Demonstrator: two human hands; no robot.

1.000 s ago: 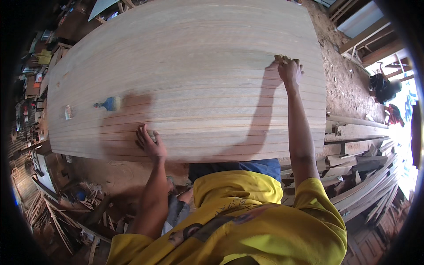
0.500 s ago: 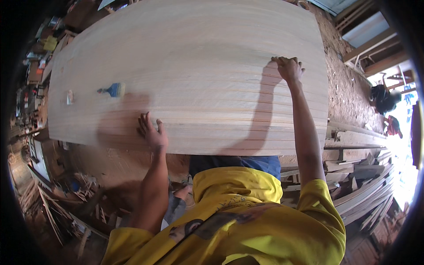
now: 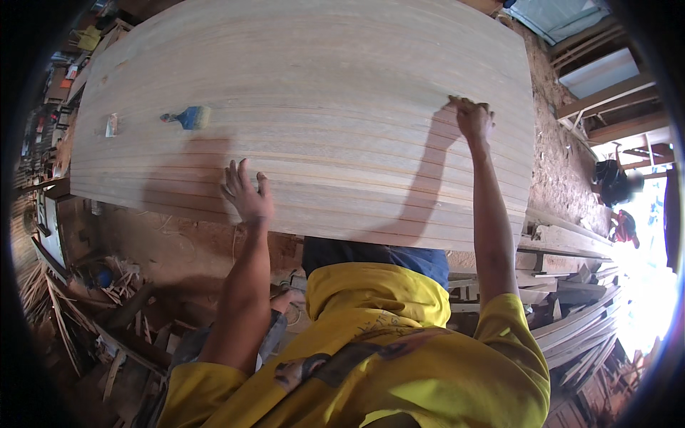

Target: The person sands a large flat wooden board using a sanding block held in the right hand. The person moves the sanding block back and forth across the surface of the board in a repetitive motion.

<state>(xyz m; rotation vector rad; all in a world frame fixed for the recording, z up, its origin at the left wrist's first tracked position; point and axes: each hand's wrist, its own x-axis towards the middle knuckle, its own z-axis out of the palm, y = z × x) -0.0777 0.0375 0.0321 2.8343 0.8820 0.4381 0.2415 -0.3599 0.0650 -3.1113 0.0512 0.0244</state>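
A large pale wooden panel (image 3: 307, 93) with fine lines of grain or joints lies flat in front of me. Over its near edge, left of the middle, my left hand (image 3: 246, 192) is open, fingers spread, holding nothing. My right hand (image 3: 474, 120) is at the panel's right part, its fingers bent and drawn together at the surface. Whatever it may hold is hidden. A flat paintbrush (image 3: 189, 118) with a blue handle and pale bristles rests on the panel, beyond and left of my left hand. Farther left lies a small pale rectangular piece (image 3: 111, 125).
Stacked planks and offcuts (image 3: 578, 299) lie at the lower right, and thin wood scraps (image 3: 64, 307) at the lower left. Bare earth (image 3: 546, 128) runs along the panel's right side. A person in dark clothing (image 3: 612, 182) is at the far right, beside something red (image 3: 625, 227).
The view has tilted slightly, so the panel and brush appear higher on the left. My left hand shows a little farther up with fingers spread; my right hand keeps nearly the same place.
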